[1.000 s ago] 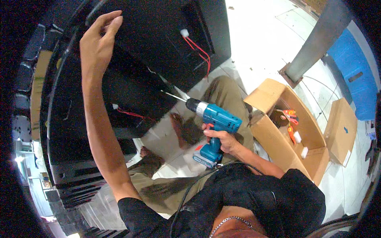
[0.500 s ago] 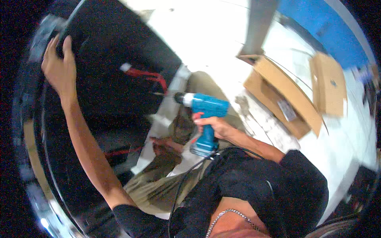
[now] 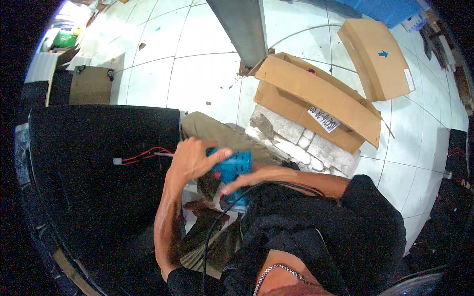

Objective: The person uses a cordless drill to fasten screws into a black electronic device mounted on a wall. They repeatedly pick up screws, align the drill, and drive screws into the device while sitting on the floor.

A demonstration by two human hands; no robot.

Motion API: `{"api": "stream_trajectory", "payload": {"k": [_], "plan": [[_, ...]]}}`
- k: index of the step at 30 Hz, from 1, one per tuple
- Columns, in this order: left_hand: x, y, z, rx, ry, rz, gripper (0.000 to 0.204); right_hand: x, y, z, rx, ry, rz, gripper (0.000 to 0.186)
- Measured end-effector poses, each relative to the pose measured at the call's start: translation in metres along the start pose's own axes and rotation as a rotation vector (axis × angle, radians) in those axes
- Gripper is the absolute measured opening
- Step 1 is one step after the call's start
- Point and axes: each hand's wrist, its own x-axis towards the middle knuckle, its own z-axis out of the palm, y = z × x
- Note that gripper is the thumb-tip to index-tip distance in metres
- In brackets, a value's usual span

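Note:
A blue cordless drill [image 3: 238, 164] is held in front of my body, its bit pointing left over a large black panel [image 3: 94, 197]. My left hand [image 3: 187, 159] is closed around the front end of the drill, covering the chuck, with the thumb lying along its top. My right hand [image 3: 244, 180] is closed on the drill's handle, slightly blurred. From the panel, close to the bit, come red wires [image 3: 143, 155] ending in a small white connector [image 3: 117, 161].
An open cardboard box [image 3: 296, 81] lies right of a grey metal post [image 3: 243, 34]. Another carton [image 3: 377, 61] stands farther right, near a blue object [image 3: 380, 11]. Beneath the open box is a stained white slab [image 3: 296, 143]. A black cable [image 3: 211, 232] hangs across my chest.
My left hand has left the far-left edge of the panel and now grips the drill's front. The drill has dropped slightly lower and left. The view has turned, showing more floor.

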Motion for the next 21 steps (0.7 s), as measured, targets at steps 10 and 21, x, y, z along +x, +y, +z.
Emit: {"api": "stream_trajectory", "payload": {"k": [10, 21], "plan": [[-0.042, -0.056, 0.043, -0.27, 0.283, 0.039, 0.052, -0.135, -0.138, -0.165, -1.398, 0.79, 0.136, 0.096], [-0.057, -0.055, 0.017, -0.22, 0.24, 0.014, 0.06, -0.126, -0.046, -0.042, -1.527, 0.643, 0.285, 0.076]]}}
